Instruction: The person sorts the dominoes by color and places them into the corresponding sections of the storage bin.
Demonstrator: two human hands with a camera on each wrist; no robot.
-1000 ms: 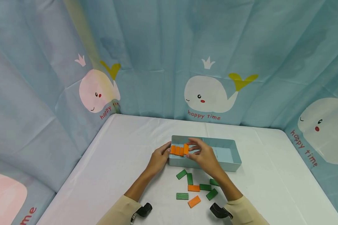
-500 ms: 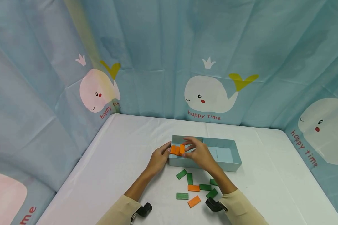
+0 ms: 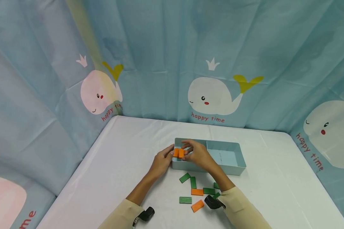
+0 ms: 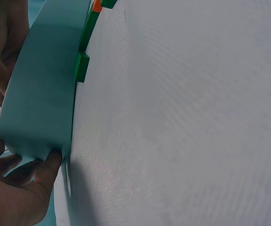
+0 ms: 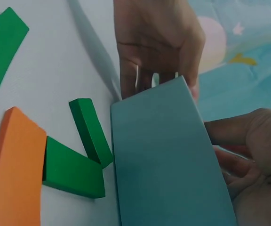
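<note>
A light blue two-compartment box [image 3: 230, 169] stands on the white table. My left hand [image 3: 161, 162] holds its left end; in the left wrist view the fingers [image 4: 48, 169] lie against the end wall. Reaching into the left compartment, my right hand [image 3: 200, 156] pinches an orange rectangular block [image 3: 181, 153] between thumb and fingers. Directly left of it is another orange block [image 3: 175, 152], beside the end wall. In the right wrist view, the box [image 5: 163, 160] wall hides the held block and part of the right hand [image 5: 265, 160].
In front of the box lie several loose green blocks [image 3: 185, 200] and two orange ones, [image 3: 197, 192] one near the middle and one closer to me. The right sleeve [image 3: 238, 203] partly covers green blocks. A whale-print curtain [image 3: 160, 89] surrounds the table.
My right hand has moved left inside the compartment along with the pinched orange block. Fewer orange blocks show there now. The left hand and the box stay in place.
</note>
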